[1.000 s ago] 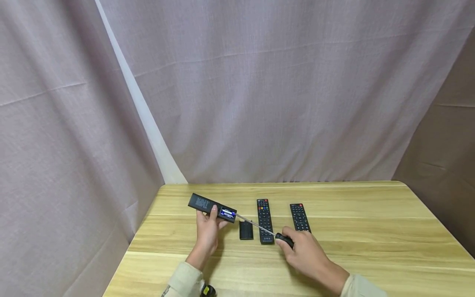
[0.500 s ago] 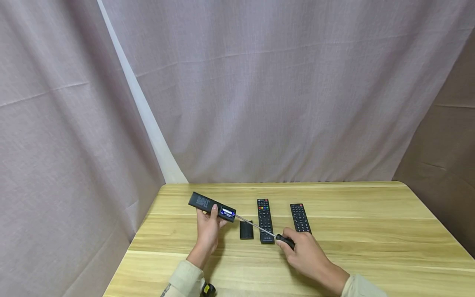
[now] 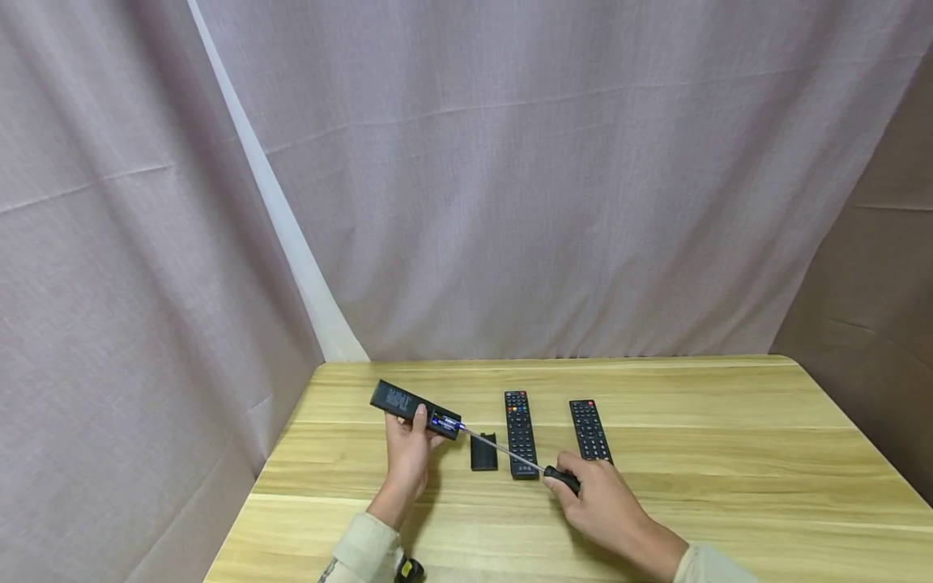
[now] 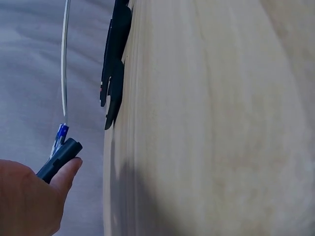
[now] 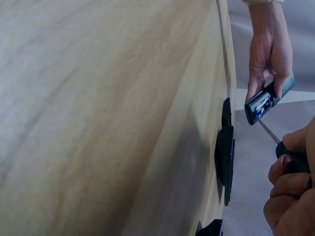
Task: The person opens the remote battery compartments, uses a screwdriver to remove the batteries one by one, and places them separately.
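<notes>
My left hand (image 3: 408, 453) holds a black remote control (image 3: 401, 400) above the table, its back with printed text facing up and the battery compartment uncovered. My right hand (image 3: 601, 498) grips the black handle of a screwdriver (image 3: 503, 447), whose metal shaft reaches left to the compartment. At the tip, one end of a blue-and-silver battery (image 4: 62, 131) is tilted up out of the remote, as the left wrist view shows. Another battery (image 3: 441, 422) lies in the compartment. In the right wrist view, fingers (image 5: 288, 184) curl round the handle.
On the wooden table (image 3: 729, 453) lie a black battery cover (image 3: 484, 452), a remote with coloured buttons (image 3: 519, 429) under the screwdriver's shaft, and a further remote (image 3: 589, 427) partly behind my right hand. A grey curtain (image 3: 510, 202) hangs behind the table.
A battery's end has lifted out of the compartment at the screwdriver's tip. My right hand has shifted slightly down and right; the held remote has tipped a little.
</notes>
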A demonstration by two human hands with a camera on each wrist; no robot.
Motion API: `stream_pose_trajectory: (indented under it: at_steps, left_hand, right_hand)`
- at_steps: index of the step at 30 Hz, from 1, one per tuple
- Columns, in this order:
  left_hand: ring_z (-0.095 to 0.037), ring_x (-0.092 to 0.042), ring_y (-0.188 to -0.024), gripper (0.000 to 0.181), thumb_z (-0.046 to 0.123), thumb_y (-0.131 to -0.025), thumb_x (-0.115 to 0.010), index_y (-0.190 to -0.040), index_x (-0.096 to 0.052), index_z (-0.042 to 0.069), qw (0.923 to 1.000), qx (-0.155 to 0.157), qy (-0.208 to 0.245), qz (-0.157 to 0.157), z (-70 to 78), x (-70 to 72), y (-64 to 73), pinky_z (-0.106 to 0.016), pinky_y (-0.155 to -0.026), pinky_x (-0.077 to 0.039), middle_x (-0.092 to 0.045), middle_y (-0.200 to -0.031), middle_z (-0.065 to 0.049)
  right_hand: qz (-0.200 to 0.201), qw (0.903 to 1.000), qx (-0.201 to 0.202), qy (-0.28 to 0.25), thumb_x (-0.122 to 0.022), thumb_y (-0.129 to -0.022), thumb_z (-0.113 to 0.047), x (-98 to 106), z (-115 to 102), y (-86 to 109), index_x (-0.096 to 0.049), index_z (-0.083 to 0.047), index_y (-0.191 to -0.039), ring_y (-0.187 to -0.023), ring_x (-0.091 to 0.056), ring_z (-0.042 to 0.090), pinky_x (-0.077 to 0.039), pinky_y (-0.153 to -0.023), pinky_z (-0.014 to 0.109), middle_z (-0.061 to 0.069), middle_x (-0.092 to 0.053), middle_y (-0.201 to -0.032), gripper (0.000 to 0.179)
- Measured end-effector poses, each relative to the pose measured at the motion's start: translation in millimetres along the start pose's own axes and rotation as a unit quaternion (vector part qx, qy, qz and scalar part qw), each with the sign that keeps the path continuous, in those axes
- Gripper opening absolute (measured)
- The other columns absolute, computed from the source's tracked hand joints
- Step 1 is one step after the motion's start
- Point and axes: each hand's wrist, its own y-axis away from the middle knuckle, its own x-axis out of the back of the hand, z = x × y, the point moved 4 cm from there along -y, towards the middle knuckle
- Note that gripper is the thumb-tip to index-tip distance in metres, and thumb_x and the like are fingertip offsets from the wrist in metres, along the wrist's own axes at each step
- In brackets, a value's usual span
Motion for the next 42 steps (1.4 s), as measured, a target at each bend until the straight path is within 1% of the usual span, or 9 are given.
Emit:
stream_pose_trajectory:
  at_steps: [3, 7, 12, 14, 17, 21, 28, 35, 42]
  left_hand:
    - [-0.037, -0.079, -0.105, 0.039, 0.011, -0.115, -0.043, -0.151, -0.028, 0.007, 1.0000, 0.005, -0.003, 0.002, -1.3, 0.6, -1.0, -0.048, -0.091, -0.068, -0.060, -0.138, -0.040]
    - [-0.037, -0.079, -0.105, 0.040, 0.011, -0.115, -0.043, -0.152, -0.028, 0.007, 0.9999, 0.008, -0.007, 0.002, -3.7, 1.6, -2.0, -0.048, -0.091, -0.068, -0.059, -0.140, -0.041]
    - [-0.032, -0.080, -0.102, 0.039, 0.011, -0.115, -0.044, -0.151, -0.030, 0.009, 0.9997, 0.015, -0.015, 0.006, -7.0, 3.5, -2.8, -0.044, -0.089, -0.069, -0.061, -0.139, -0.038]
    - [-0.030, -0.081, -0.100, 0.038, 0.011, -0.115, -0.044, -0.150, -0.031, 0.009, 0.9997, 0.013, -0.016, 0.009, -6.8, 3.5, -3.0, -0.043, -0.087, -0.069, -0.062, -0.138, -0.038]
    - [-0.031, -0.081, -0.099, 0.038, 0.011, -0.115, -0.044, -0.150, -0.031, 0.008, 0.9997, 0.011, -0.016, 0.012, -6.5, 3.6, -3.4, -0.043, -0.086, -0.069, -0.062, -0.137, -0.038]
    - [-0.034, -0.080, -0.103, 0.039, 0.011, -0.114, -0.044, -0.151, -0.030, 0.008, 0.9997, 0.014, -0.019, 0.013, -6.4, 3.7, -2.9, -0.044, -0.088, -0.069, -0.061, -0.139, -0.039]
    - [-0.040, -0.078, -0.111, 0.041, 0.010, -0.115, -0.043, -0.153, -0.030, 0.009, 0.9996, 0.020, -0.016, 0.010, -6.3, 4.2, -1.7, -0.047, -0.092, -0.068, -0.059, -0.143, -0.039]
    - [-0.036, -0.079, -0.107, 0.041, 0.010, -0.115, -0.043, -0.153, -0.029, 0.008, 0.9997, 0.018, -0.016, 0.009, -7.1, 5.2, -2.3, -0.046, -0.090, -0.068, -0.058, -0.142, -0.040]
    - [-0.035, -0.079, -0.105, 0.040, 0.011, -0.114, -0.044, -0.152, -0.031, 0.008, 0.9997, 0.018, -0.012, 0.010, -5.8, 5.3, -3.3, -0.045, -0.090, -0.069, -0.060, -0.141, -0.039]
  right_hand:
    - [-0.007, 0.9999, -0.012, 0.004, -0.076, -0.099, -0.022, 1, 2, 0.6, -0.062, -0.024, -0.087, -0.052, -0.042, -0.001, -0.038, -0.048, 0.018, -0.014, -0.053, -0.063, 0.019]
    - [-0.009, 0.9997, -0.017, 0.013, -0.076, -0.100, -0.024, 3, 5, 1.1, -0.062, -0.024, -0.088, -0.053, -0.043, -0.001, -0.039, -0.049, 0.018, -0.013, -0.055, -0.065, 0.018]
    - [-0.013, 0.9994, -0.018, 0.026, -0.076, -0.100, -0.025, 6, 8, 2.8, -0.060, -0.024, -0.086, -0.055, -0.043, -0.001, -0.038, -0.050, 0.018, -0.013, -0.053, -0.065, 0.021]
    - [-0.017, 0.9991, -0.021, 0.033, -0.075, -0.100, -0.026, 7, 10, 3.4, -0.060, -0.023, -0.086, -0.055, -0.042, 0.000, -0.036, -0.050, 0.018, -0.013, -0.051, -0.064, 0.021]
    - [-0.021, 0.9984, -0.031, 0.041, -0.076, -0.100, -0.026, 8, 12, 4.2, -0.061, -0.023, -0.087, -0.055, -0.041, 0.000, -0.035, -0.050, 0.018, -0.013, -0.050, -0.064, 0.020]
    - [-0.024, 0.9977, -0.044, 0.046, -0.076, -0.100, -0.026, 9, 15, 5.1, -0.062, -0.023, -0.090, -0.056, -0.043, 0.002, -0.036, -0.052, 0.019, -0.012, -0.052, -0.065, 0.018]
    - [-0.011, 0.9968, -0.054, 0.058, -0.077, -0.099, -0.024, 11, 16, 5.4, -0.063, -0.022, -0.091, -0.058, -0.046, 0.003, -0.037, -0.052, 0.019, -0.011, -0.057, -0.067, 0.016]
    - [-0.003, 0.9963, -0.056, 0.064, -0.077, -0.099, -0.025, 11, 15, 5.4, -0.062, -0.024, -0.089, -0.058, -0.047, 0.004, -0.037, -0.053, 0.020, -0.010, -0.058, -0.067, 0.018]
    - [-0.005, 0.9969, -0.056, 0.055, -0.077, -0.099, -0.025, 10, 15, 4.4, -0.062, -0.024, -0.089, -0.057, -0.046, 0.003, -0.037, -0.052, 0.019, -0.011, -0.057, -0.066, 0.018]
